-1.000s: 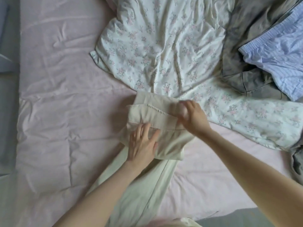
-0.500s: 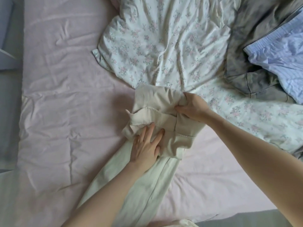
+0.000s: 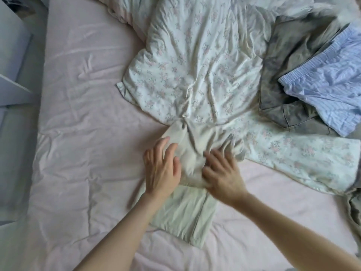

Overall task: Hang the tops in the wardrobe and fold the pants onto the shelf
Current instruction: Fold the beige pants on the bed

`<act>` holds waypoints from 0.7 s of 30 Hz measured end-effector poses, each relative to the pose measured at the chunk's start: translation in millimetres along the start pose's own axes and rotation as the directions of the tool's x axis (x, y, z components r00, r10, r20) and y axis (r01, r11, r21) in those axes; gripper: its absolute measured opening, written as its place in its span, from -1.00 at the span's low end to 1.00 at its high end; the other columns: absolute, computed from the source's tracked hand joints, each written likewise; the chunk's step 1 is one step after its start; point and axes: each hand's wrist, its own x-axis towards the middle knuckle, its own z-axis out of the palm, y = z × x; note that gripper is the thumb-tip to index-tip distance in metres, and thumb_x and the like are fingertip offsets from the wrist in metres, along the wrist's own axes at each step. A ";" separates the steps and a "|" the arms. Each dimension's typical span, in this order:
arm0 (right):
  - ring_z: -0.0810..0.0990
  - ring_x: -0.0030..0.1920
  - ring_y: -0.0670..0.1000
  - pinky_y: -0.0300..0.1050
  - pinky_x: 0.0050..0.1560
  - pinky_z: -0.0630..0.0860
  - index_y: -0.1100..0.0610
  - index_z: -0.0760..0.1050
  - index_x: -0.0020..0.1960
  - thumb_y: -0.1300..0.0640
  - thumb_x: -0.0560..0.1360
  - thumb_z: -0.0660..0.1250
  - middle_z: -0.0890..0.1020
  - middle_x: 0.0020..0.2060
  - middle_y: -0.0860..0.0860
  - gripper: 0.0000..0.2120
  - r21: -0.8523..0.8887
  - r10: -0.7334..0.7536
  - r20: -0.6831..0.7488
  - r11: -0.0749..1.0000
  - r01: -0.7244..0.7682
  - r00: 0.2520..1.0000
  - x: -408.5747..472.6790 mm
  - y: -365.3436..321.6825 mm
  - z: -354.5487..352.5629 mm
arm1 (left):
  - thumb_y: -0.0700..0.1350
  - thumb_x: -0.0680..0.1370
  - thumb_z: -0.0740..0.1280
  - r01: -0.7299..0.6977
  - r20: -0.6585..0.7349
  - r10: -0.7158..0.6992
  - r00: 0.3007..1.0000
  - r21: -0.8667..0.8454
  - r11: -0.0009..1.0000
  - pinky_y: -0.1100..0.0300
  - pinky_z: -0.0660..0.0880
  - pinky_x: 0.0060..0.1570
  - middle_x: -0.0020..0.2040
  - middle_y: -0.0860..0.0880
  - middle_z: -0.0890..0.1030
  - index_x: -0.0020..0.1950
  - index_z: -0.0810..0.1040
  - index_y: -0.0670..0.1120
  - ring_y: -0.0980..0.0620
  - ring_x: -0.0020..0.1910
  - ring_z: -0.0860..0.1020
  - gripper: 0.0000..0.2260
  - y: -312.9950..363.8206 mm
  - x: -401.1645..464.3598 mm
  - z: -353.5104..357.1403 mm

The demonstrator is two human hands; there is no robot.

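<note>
A view from above of a bed [image 3: 82, 133] covered with a wrinkled pale pink sheet, with two bare forearms reaching in from the bottom edge. In the middle of the bed lie cream pants [image 3: 187, 192], partly folded into a thick bundle with a flatter layer spread out toward the viewer. This bundle serves as the landmark for everything else.

The left hand [image 3: 162, 169] rests on the left side of the cream pants, palm down, fingers spread and flat, not gripping. The right hand [image 3: 222, 173] presses on the right side of the cream pants, fingers open and slightly curled against the cloth; it is a little blurred, and it does not appear to be closed around anything. The two hands lie close together with a bulge of cream cloth between them.

Touching the far edge of the cream pants is a white floral duvet [image 3: 195, 65], rumpled, which spreads away from the viewer and also runs off to the right of the pants. Beyond it, well to the upper right of the pants, lies a crumpled grey garment [image 3: 289, 106]. A light blue striped garment [image 3: 328, 90] with a gathered elastic band lies on top of the grey one. Far to the left of the pants, past the bed's edge, stands pale white furniture [image 3: 13, 65].
</note>
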 end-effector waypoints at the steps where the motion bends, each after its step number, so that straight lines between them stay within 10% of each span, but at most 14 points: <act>1: 0.55 0.16 0.25 0.19 0.15 0.46 0.09 0.57 -0.19 0.00 0.17 0.47 0.57 0.19 0.17 -0.73 0.036 -0.029 0.073 0.999 0.026 0.997 -13.4 -13.0 8.3 | -0.15 0.45 0.20 -0.018 0.038 0.017 0.999 0.034 0.999 -0.06 0.39 0.12 0.22 -0.23 0.53 0.16 0.56 -0.16 -0.18 0.18 0.47 -0.68 -2.0 -1.3 -0.5; 3: 0.60 0.12 0.16 0.01 0.03 0.56 0.03 0.60 -0.15 -0.08 0.17 0.51 0.59 0.19 0.10 -0.70 0.132 -0.060 0.187 0.991 0.035 0.981 -35.1 -31.7 20.5 | -0.08 0.49 0.18 -0.031 0.233 0.012 0.972 0.075 0.997 -0.20 0.36 0.21 0.36 -0.20 0.43 0.28 0.52 -0.10 -0.22 0.33 0.40 -0.62 -4.4 -6.1 2.4; 6: 0.65 -0.09 0.06 -0.21 -0.30 0.57 0.05 0.61 -0.14 0.07 0.35 0.40 0.66 0.01 -0.04 -0.89 0.308 0.016 0.091 0.950 -0.044 0.996 -46.3 -33.1 23.8 | 0.13 0.57 0.13 0.048 0.648 -0.106 0.754 0.107 0.993 -0.30 0.03 0.39 0.56 -0.04 -0.01 0.50 0.15 0.14 -0.13 0.53 -0.07 -0.51 -15.1 -22.7 17.8; 10: 0.57 0.04 0.17 0.02 -0.04 0.50 0.09 0.58 0.05 0.06 0.41 0.20 0.61 0.10 0.01 -0.71 0.179 0.241 -0.084 0.958 -0.223 0.967 -30.9 -11.4 20.5 | 0.39 0.46 0.09 0.032 0.769 -0.193 0.609 0.219 0.975 -0.29 -0.16 0.40 0.52 0.03 -0.32 0.39 -0.39 0.32 -0.15 0.48 -0.32 -0.25 -32.3 -48.7 42.6; 15: -0.23 0.49 0.23 0.33 0.39 0.00 -0.25 -0.24 0.47 -0.24 0.51 0.12 -0.22 0.51 -0.08 -0.31 0.152 0.395 0.526 0.828 -0.540 0.753 -17.4 15.9 53.9 | 0.44 0.39 0.12 0.005 0.754 -0.217 0.619 0.273 0.962 -0.36 -0.08 0.35 0.53 0.01 -0.29 0.23 -0.60 0.35 -0.25 0.46 -0.33 -0.14 -40.5 -67.3 54.6; 18: -0.35 0.45 0.30 0.16 0.46 -0.17 -0.11 -0.30 0.49 -0.17 0.53 0.18 -0.35 0.47 -0.02 -0.23 0.227 0.338 0.602 0.796 -0.561 0.723 -31.6 0.4 77.7 | 0.36 0.42 0.21 0.047 0.798 -0.193 0.571 0.203 0.978 -0.28 0.00 0.40 0.54 0.01 -0.24 0.33 -0.44 0.38 -0.24 0.48 -0.28 -0.17 -42.7 -87.5 54.6; 21: -0.25 0.49 0.22 0.07 0.49 -0.18 -0.04 -0.07 0.51 -0.04 0.53 0.27 -0.25 0.45 -0.11 -0.30 0.454 0.414 0.404 0.684 -0.571 0.816 -47.1 -14.9 84.6 | 0.18 0.42 0.24 0.313 0.643 -0.178 0.745 -0.101 0.944 -0.18 0.26 0.34 0.45 -0.14 0.26 0.38 0.39 0.02 -0.17 0.44 0.23 -0.45 -44.8 -84.1 44.4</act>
